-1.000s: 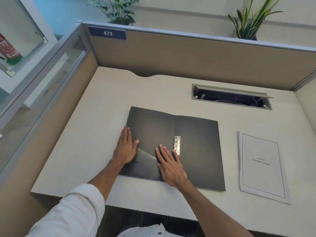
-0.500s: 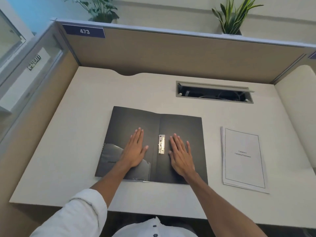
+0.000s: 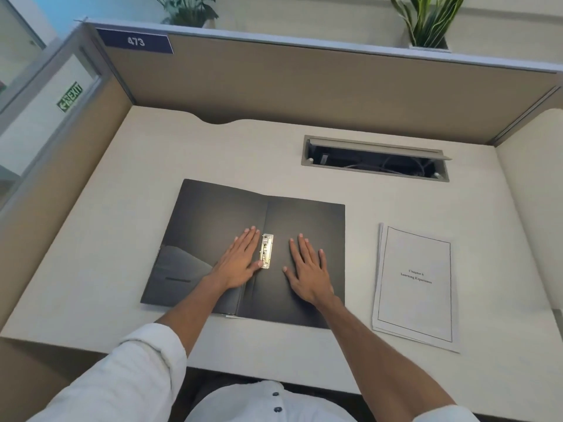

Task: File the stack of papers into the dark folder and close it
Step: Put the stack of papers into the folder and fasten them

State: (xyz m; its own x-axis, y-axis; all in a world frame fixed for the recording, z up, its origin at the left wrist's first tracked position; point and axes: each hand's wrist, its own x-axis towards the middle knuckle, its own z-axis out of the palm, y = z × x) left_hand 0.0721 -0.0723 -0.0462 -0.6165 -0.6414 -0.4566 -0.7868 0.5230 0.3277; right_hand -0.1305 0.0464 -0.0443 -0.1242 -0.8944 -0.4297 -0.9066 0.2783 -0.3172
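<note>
The dark folder [image 3: 213, 220] lies spread open and flat in the middle of the desk. A metal clip [image 3: 266, 251] runs along its spine. My left hand [image 3: 239, 263] lies flat on the left flap, its thumb touching the clip. My right hand [image 3: 309, 271] lies flat on the right flap, fingers spread, holding nothing. The stack of papers [image 3: 416, 284] with a printed title page sits on the desk to the right of the folder, apart from it and from both hands.
An open cable hatch [image 3: 374, 158] is sunk into the desk [image 3: 122, 208] behind the folder. Brown partition walls [image 3: 304, 86] enclose the desk at the back and sides. Two potted plants [image 3: 426, 19] stand beyond the back wall.
Both hands slid from the folder's left flap toward the spine and now lie on either side of the clip. The camera view shifted slightly.
</note>
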